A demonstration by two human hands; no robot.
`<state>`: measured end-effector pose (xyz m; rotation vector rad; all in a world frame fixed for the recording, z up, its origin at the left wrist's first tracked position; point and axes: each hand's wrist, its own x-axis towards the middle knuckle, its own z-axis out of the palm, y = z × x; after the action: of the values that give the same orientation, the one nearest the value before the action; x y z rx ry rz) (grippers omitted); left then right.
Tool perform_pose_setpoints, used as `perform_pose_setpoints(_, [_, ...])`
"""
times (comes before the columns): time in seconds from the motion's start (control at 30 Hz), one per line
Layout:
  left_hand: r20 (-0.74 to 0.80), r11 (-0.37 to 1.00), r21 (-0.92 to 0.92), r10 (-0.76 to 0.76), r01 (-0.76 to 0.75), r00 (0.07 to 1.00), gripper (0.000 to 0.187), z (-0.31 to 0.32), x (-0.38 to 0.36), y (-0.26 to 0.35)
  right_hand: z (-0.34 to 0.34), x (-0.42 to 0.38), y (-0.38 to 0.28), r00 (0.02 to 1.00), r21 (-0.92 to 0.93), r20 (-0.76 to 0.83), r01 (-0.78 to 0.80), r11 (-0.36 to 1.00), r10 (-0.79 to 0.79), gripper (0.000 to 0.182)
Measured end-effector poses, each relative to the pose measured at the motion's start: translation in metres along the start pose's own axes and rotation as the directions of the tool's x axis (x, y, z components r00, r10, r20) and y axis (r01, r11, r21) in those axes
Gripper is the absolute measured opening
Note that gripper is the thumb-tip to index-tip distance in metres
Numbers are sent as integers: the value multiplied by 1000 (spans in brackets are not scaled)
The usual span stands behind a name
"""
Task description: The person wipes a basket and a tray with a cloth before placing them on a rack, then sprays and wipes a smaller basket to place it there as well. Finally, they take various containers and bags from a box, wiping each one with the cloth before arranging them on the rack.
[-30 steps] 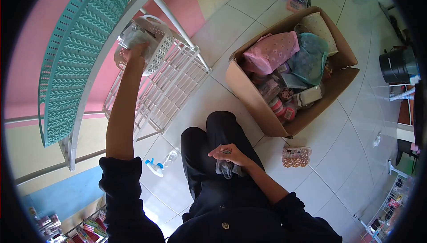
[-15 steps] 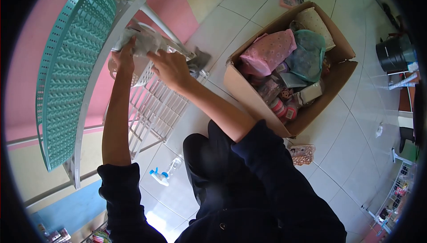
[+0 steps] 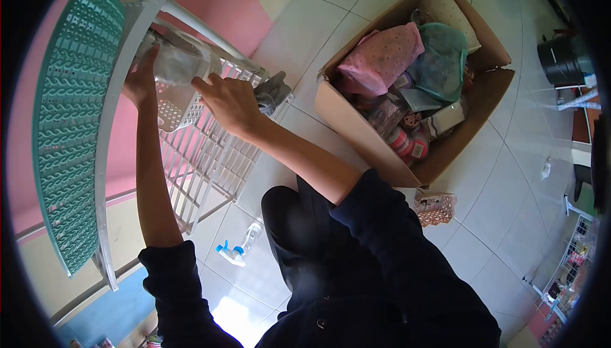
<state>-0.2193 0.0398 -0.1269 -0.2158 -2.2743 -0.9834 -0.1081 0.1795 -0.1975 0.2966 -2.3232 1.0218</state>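
On the rack at the upper left, my left hand (image 3: 141, 82) is closed around the near side of a clear plastic bag (image 3: 181, 63). Its fingertips are partly hidden by the bag and the rack's frame. My right hand (image 3: 230, 105) has curled fingers just by the bag's lower right edge; whether they pinch anything is hidden. Below the bag sits a white perforated basket (image 3: 180, 107), standing on the white wire rack (image 3: 213, 154). A crumpled grey cloth (image 3: 273, 91) lies at the rack's right end, beyond my right wrist.
A teal woven-pattern panel (image 3: 76, 125) stands at the left. To the right, a cardboard box (image 3: 356, 141) holds a pink pouch (image 3: 382, 58), a teal pouch (image 3: 439, 61) and several packets. On the tiles lie a spray bottle (image 3: 235, 251) and a small patterned basket (image 3: 436, 209).
Both hands have shifted left and slightly down in view, with the plastic bag beside them. More of the white basket shows beneath it. The view itself has moved a little.
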Motion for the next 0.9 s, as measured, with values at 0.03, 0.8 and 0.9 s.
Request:
perform_pose_setpoints(0.03, [2,1000,-1,1,-1,1000,76,-1,-1,0,0,0,0,1000,-3,-20,8,1000,-8,27])
perform_pose_setpoints(0.8, [338,668,657,154,-350,928,72,7,-13,19,-9,-1,-11,999,-55,0,-42,998,42,37])
perform_pose_setpoints(0.9, [400,616,584,348,-528,848,77,-1,-26,12,-31,-7,-16,997,17,-8,-79,997,79,43])
